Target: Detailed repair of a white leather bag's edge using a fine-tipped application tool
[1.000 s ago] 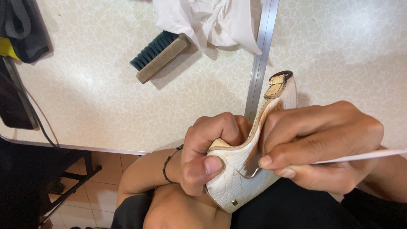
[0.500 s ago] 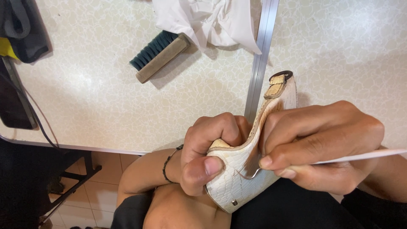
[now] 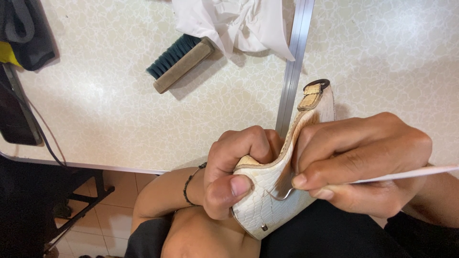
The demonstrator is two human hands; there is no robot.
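Note:
A cream, scale-textured leather shoe [image 3: 260, 210] with a tan buckle strap rests over my lap at the table's near edge. My left hand [image 3: 232, 174] grips its side, thumb pressed on the leather and fingers curled inside the opening. My right hand [image 3: 366, 162] pinches a thin white-handled tool [image 3: 406, 174]. The tool's small metal tip lies against the side of the shoe, just below the rim. A dark cord bracelet circles my left wrist.
On the pale crackle-patterned table [image 3: 119, 110] lie a wooden brush with dark teal bristles [image 3: 179, 62] and a crumpled white cloth [image 3: 239, 24]. A metal strip [image 3: 292, 67] runs down the tabletop. Dark items [image 3: 21, 38] sit at the left edge.

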